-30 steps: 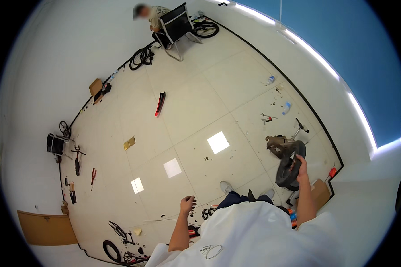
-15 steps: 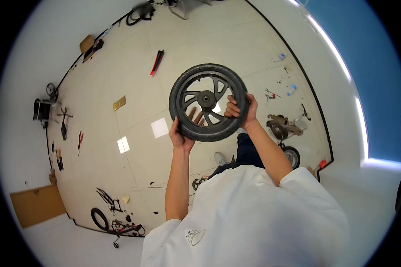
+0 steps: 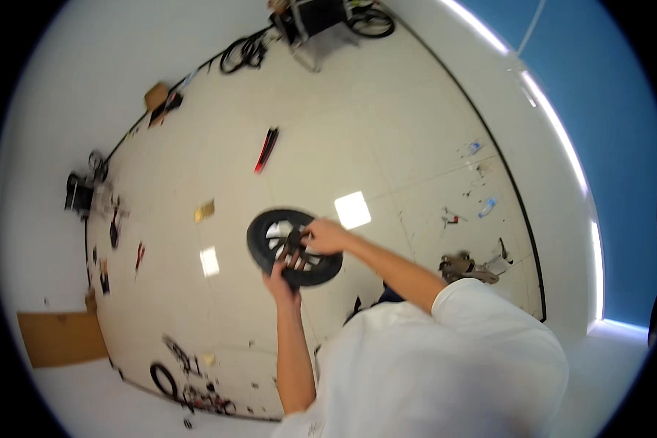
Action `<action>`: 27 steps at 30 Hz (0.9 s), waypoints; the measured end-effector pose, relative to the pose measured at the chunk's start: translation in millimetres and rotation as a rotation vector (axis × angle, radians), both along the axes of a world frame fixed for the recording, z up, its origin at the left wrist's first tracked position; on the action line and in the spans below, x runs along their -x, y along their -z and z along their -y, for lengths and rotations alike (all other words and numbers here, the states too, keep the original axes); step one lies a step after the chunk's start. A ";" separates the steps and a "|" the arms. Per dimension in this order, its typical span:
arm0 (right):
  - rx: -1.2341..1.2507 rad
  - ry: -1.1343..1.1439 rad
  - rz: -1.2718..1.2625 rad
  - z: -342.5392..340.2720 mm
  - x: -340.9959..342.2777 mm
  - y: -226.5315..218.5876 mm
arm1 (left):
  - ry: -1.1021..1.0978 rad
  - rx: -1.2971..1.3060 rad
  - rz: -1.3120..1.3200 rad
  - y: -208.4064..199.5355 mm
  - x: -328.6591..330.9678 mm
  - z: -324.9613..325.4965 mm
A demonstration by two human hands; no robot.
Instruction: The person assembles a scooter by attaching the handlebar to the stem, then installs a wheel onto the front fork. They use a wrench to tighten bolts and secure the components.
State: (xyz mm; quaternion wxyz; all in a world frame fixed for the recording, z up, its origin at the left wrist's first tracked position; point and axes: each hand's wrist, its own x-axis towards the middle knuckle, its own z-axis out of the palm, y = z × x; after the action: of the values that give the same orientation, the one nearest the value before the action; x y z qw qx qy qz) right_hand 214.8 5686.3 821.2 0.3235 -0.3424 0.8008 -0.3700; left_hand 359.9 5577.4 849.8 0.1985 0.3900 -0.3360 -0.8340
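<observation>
A small black spoked wheel (image 3: 258, 252) with a thick tyre is held in the air in front of me, tilted. My left hand (image 3: 281, 285) grips it at the near side of the tyre, with fingers reaching in among the spokes. Over the middle of the wheel is my right hand (image 3: 325, 236), its fingers bent and closed at the dark hub (image 3: 294, 239). Motion blur and the hand itself hide exactly what those fingertips pinch.
A red and black long part (image 3: 267, 150) lies on the tiled floor ahead. Bicycle frame parts and a loose tyre (image 3: 163, 380) lie at the near left. Bottles, including a blue one (image 3: 488, 208), and a brown part (image 3: 460, 266) are on the right. A folding chair (image 3: 317, 22) stands far back.
The wheel has moved left and nearer to me and is now tilted. My right hand has left the tyre's right side for the hub. The view has shifted, showing more of the far wall.
</observation>
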 end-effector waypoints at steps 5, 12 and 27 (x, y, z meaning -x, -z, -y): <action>0.000 -0.224 0.044 -1.1 34.2 -12.8 | -0.109 0.068 0.037 -1.8 46.8 -13.8; 0.117 0.293 0.470 -8.0 128.3 52.5 | 0.000 0.017 0.070 8.4 96.8 2.4; 0.135 0.605 -0.079 67.4 98.2 89.8 | 0.458 -0.045 0.054 63.1 170.4 109.5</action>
State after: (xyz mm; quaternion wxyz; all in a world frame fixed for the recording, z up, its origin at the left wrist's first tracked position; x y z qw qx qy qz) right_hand 116.6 5618.9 731.4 0.1440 -0.1234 0.8519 -0.4881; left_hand 189.5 5467.9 786.7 -0.0136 0.3300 -0.4023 -0.8539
